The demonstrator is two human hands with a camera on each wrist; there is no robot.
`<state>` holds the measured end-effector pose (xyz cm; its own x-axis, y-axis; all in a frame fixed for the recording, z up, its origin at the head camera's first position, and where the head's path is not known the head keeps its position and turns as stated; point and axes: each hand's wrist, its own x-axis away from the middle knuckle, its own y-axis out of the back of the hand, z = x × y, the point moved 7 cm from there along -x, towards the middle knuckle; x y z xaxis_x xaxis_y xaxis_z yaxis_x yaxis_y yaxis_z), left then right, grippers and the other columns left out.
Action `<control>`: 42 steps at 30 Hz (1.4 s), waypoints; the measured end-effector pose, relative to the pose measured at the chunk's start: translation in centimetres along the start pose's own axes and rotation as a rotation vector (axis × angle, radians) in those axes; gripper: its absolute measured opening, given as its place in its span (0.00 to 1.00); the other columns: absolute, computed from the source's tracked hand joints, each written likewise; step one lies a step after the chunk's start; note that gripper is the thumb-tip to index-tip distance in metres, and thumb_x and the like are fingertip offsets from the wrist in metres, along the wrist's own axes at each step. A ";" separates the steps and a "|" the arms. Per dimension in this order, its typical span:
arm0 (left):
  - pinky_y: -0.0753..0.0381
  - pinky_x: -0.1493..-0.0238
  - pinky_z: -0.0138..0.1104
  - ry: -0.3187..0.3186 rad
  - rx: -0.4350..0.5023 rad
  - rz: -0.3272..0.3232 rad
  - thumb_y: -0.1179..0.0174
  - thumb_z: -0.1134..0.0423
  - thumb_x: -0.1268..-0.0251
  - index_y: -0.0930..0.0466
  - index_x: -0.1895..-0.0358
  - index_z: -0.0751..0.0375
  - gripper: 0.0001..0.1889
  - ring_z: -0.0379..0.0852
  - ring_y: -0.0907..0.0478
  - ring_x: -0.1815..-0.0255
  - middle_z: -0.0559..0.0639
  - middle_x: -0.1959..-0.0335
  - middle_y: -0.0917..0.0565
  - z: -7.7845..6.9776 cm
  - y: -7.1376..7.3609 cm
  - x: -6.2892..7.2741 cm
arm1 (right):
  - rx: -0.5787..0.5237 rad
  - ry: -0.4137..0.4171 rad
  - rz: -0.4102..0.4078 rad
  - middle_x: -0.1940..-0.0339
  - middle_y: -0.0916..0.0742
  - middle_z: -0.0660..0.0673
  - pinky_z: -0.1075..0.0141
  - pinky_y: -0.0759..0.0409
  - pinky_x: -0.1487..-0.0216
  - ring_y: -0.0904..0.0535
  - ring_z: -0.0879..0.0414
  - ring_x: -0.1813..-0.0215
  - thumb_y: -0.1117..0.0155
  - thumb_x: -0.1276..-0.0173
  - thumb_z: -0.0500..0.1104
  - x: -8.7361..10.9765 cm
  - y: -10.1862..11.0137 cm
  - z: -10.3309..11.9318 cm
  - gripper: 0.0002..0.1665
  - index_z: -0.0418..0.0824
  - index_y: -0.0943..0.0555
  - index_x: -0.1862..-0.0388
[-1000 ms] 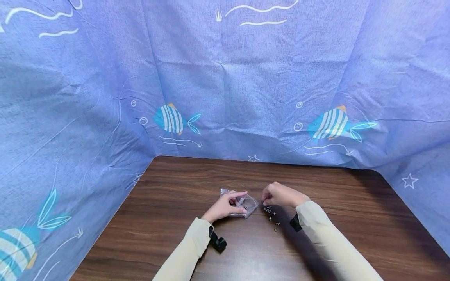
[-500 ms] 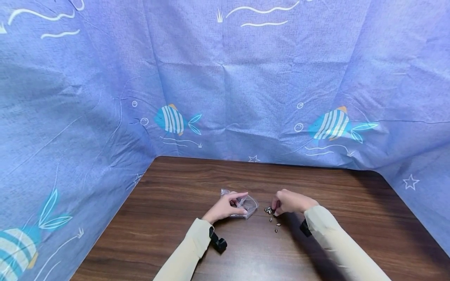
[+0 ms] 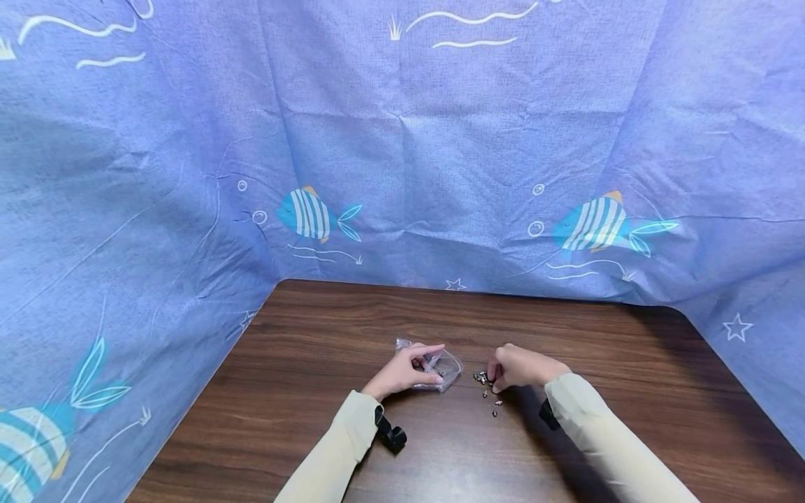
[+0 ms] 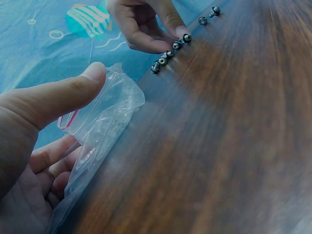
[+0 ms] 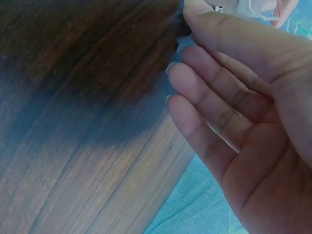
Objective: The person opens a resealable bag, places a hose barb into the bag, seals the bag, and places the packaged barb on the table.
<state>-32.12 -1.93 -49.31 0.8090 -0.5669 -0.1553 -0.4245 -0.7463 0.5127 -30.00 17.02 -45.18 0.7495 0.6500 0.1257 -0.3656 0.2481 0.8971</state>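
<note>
On the wood-grain worktop (image 3: 327, 321), the left hand (image 3: 401, 370) holds a clear bag (image 4: 114, 105), thumb and forefinger wide; the right hand (image 3: 520, 366), fingertips narrow, touches small screws (image 4: 162, 61), any grip unclear.

Small metal screws (image 4: 163, 61) lie near a clear bag (image 4: 108, 116).

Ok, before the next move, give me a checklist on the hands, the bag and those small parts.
1. Left hand holding the plastic bag: ok, thumb along it, fingers curled against it.
2. Bag mouth wide enough: cannot tell, the clear film is hard to read.
3. Right hand at the cluster of small metal parts: ok, fingertips right at it.
4. A part firmly pinched: cannot tell, the fingertips hide it.
5. Bag clear of the cluster: ok, they lie apart.
6. All parts together: not ok, a few stray parts lie off the cluster.
</note>
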 end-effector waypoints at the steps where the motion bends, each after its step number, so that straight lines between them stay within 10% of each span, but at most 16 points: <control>1: 0.28 0.60 0.27 0.002 -0.001 0.000 0.28 0.60 0.47 0.27 0.35 0.57 0.33 0.41 0.25 0.63 0.53 0.52 0.20 0.0 0.0 0.0 | 0.000 0.003 -0.004 0.79 0.18 0.57 0.73 0.27 0.73 0.29 0.70 0.76 0.25 0.50 0.34 0.0 0.0 0.0 0.07 0.41 0.17 0.74; 8: 0.29 0.59 0.30 0.005 0.039 0.021 0.31 0.67 0.44 0.29 0.35 0.67 0.31 0.61 0.24 0.58 0.65 0.50 0.21 -3.8 0.9 1.1 | 0.004 0.027 -0.018 0.80 0.19 0.55 0.74 0.28 0.74 0.30 0.70 0.77 0.26 0.50 0.33 0.0 0.0 0.2 0.08 0.41 0.18 0.76; 42: 0.29 0.60 0.30 0.011 0.045 0.023 0.31 0.67 0.44 0.29 0.35 0.67 0.32 0.62 0.25 0.57 0.66 0.49 0.22 -3.8 0.9 1.3 | 0.073 0.081 -0.008 0.79 0.17 0.56 0.74 0.27 0.73 0.29 0.71 0.76 0.30 0.46 0.32 -0.4 0.2 0.5 0.05 0.40 0.16 0.77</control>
<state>-29.91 -1.97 -45.84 0.8031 -0.5806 -0.1340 -0.4610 -0.7479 0.4776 -30.07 16.47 -44.79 0.7042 0.7048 0.0861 -0.3163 0.2029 0.9267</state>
